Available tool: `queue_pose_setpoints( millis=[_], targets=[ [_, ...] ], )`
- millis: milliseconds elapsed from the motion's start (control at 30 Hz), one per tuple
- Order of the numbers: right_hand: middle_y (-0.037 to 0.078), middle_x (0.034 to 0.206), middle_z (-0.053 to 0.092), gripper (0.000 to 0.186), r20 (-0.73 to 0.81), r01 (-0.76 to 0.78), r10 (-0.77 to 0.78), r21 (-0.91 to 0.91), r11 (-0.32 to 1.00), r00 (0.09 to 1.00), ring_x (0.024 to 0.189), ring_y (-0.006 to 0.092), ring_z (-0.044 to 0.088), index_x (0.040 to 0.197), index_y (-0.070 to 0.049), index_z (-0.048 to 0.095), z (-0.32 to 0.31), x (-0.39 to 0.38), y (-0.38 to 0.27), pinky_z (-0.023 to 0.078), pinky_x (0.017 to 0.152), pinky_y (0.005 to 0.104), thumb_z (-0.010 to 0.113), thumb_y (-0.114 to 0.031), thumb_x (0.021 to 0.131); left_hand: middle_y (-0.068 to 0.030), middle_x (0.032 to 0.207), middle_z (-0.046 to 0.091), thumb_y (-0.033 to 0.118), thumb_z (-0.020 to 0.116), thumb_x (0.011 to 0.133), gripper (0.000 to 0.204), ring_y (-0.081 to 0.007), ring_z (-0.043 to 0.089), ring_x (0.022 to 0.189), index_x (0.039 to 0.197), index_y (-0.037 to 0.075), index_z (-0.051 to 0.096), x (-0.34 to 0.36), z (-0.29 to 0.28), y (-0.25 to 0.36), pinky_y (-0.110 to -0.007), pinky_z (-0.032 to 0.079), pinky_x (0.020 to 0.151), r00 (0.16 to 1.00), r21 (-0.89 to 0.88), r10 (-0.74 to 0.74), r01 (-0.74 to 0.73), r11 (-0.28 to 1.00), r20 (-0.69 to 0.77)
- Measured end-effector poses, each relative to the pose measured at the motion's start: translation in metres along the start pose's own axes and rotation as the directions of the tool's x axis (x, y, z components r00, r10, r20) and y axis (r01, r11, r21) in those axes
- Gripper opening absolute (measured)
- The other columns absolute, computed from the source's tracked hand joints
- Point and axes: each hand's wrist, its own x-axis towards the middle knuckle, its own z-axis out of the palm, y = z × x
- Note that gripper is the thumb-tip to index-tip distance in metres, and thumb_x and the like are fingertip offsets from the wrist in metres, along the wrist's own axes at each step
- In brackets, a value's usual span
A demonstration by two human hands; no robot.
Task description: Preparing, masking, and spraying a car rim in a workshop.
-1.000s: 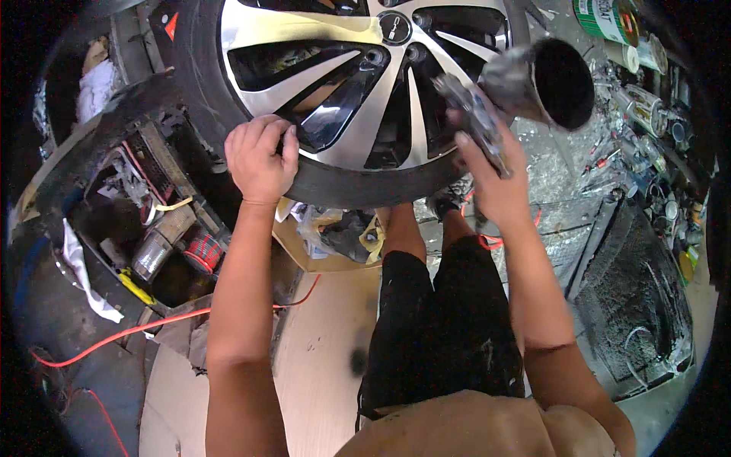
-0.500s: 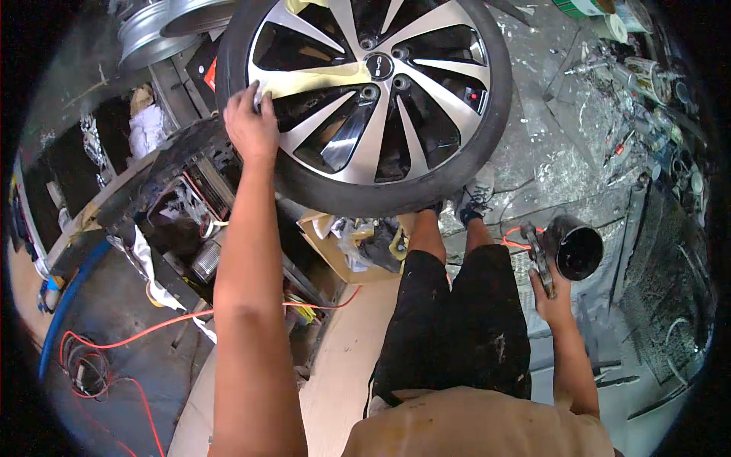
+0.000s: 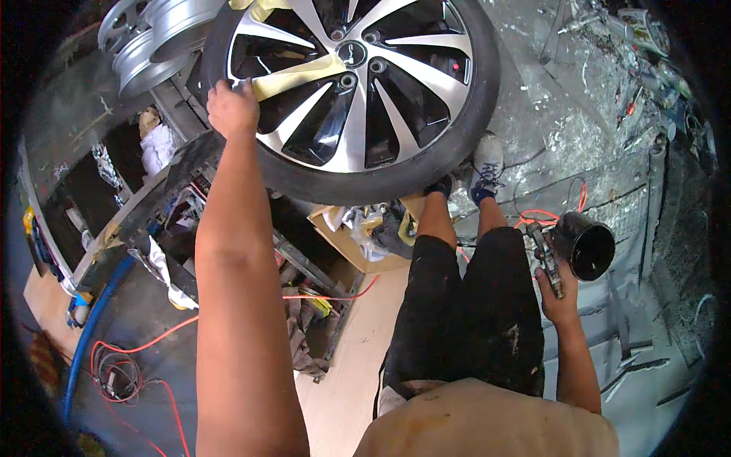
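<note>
A tyre on a black and silver alloy wheel (image 3: 362,145) lies in front of me. Pale yellow masking tape (image 3: 301,76) runs along one spoke from near the hub to the rim's left side. My left hand (image 3: 233,109) is at the tape's outer end, its fingers bent together over the tape and rim edge; the fingertips are partly hidden. More yellow tape shows on a spoke at the top. Low on the right, my right hand (image 3: 560,295) grips a spray gun (image 3: 545,263) with a round black cup (image 3: 585,247), held away from the wheel.
Silver bare rims (image 3: 171,34) are stacked at the upper left. An open cardboard box (image 3: 365,263) of scraps stands below the wheel. An orange hose (image 3: 175,329) and a blue hose (image 3: 95,312) cross the left floor. Clutter lines the right side.
The view has shifted a little, and the wheel sits slightly further left and up in it. My left fingers, earlier spread at the tape's end, are now drawn together there. The spray gun stays in my right hand.
</note>
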Motion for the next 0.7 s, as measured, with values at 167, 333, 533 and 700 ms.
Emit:
queue_pose_setpoints(
  millis=[167,333,533,700],
  targets=[
    [0.014,0.112,0.070,0.035,-0.091,0.226,-0.229,-0.047,0.973,0.969,0.102,0.0208,0.063,0.130,0.005,0.063,-0.002,0.003,0.016,0.050,0.094,0.0353,0.067,-0.004,0.097,-0.0127,0.117,0.070,0.037,0.072,0.091,0.031,-0.0355,0.067,0.111,0.108,0.012,0.079,0.002,0.000,-0.007,-0.049,0.054,0.094,0.993,-0.008,0.028,-0.027,1.000,0.118],
    [0.015,0.112,0.070,0.035,-0.081,0.097,-0.098,-0.011,0.995,0.992,0.103,0.0226,0.064,0.129,0.004,0.063,-0.009,-0.001,0.019,0.049,0.094,0.0359,0.068,-0.006,0.097,-0.0178,0.112,0.071,0.032,0.066,0.096,0.031,-0.0385,0.067,0.109,0.107,0.004,0.072,0.007,0.014,-0.018,-0.051,0.054,0.093,0.984,0.055,0.146,-0.152,0.987,0.099],
    [0.017,0.114,0.069,0.034,-0.097,0.178,-0.177,0.002,0.984,0.979,0.105,0.0259,0.065,0.129,0.005,0.063,-0.013,-0.002,0.029,0.049,0.096,0.0373,0.068,-0.007,0.097,-0.0242,0.104,0.071,0.020,0.063,0.098,0.023,-0.0441,0.068,0.101,0.105,-0.001,0.064,-0.015,0.022,-0.017,-0.055,0.052,0.090,0.983,-0.139,0.168,-0.156,0.978,0.078],
    [0.019,0.121,0.069,0.040,-0.045,0.126,-0.128,-0.053,0.991,0.991,0.113,0.0273,0.065,0.136,0.005,0.061,-0.017,-0.005,0.023,0.047,0.102,0.0376,0.067,-0.005,0.097,-0.0300,0.097,0.069,0.007,0.061,0.094,0.013,-0.0509,0.066,0.095,0.102,-0.003,0.059,-0.022,-0.006,0.009,-0.058,0.051,0.086,0.965,-0.288,0.236,-0.196,0.937,0.114]
  ],
)
